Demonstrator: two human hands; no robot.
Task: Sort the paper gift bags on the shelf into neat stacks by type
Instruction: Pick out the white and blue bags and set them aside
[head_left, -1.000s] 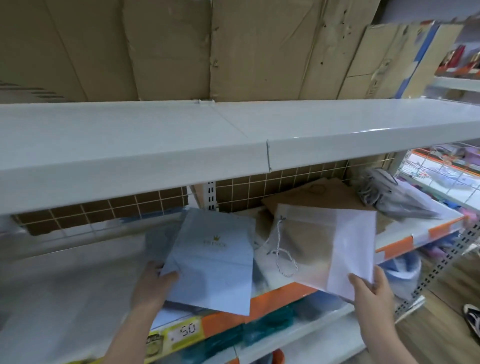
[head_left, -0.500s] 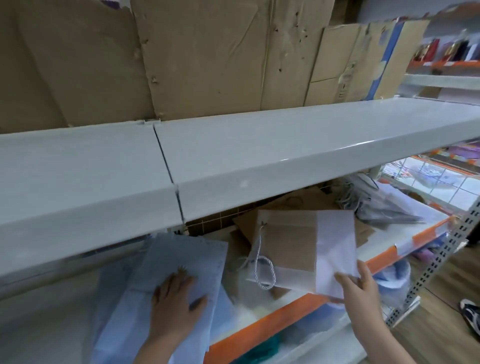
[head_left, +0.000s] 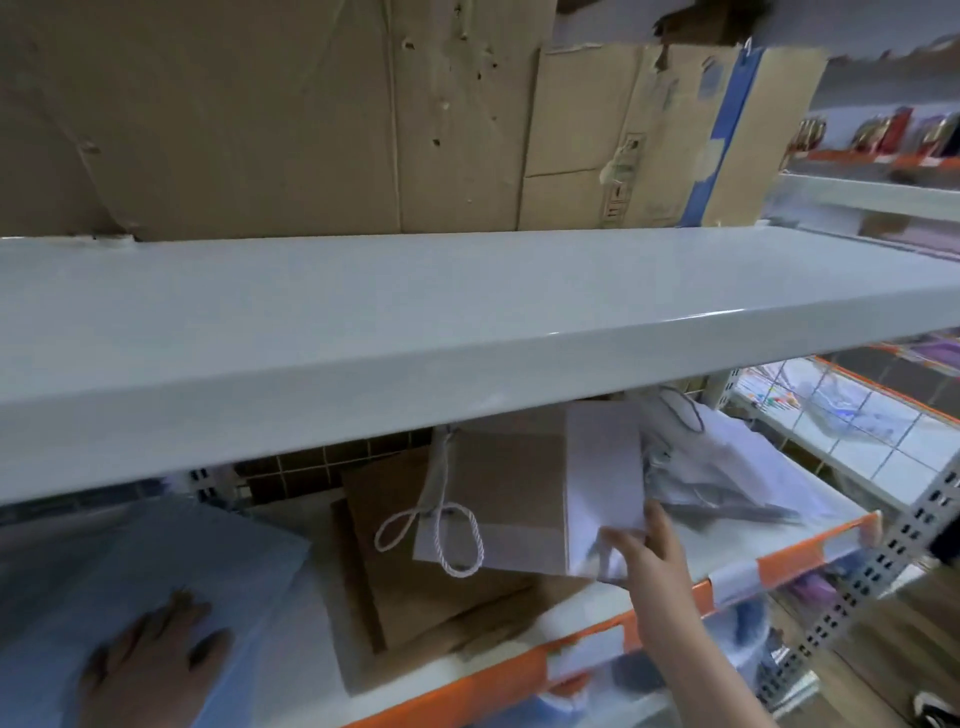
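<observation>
Under the upper shelf (head_left: 467, 332), my left hand (head_left: 150, 660) now presses flat on the blue bags (head_left: 156, 561), that stack settled. My right hand (head_left: 644, 551) pinches the brown-and-white bag (head_left: 519, 493), carried over the brown stack (head_left: 415, 597).

The shelf (head_left: 675, 587) carries blue bags (head_left: 171, 561), brown bags (head_left: 415, 587) and seemingly crumpled white ones (head_left: 727, 467).

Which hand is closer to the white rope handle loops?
Right. The right hand pinches the brown-and-white bag just right of the loops; the left hand lies flat on the blue bags, far left.
</observation>
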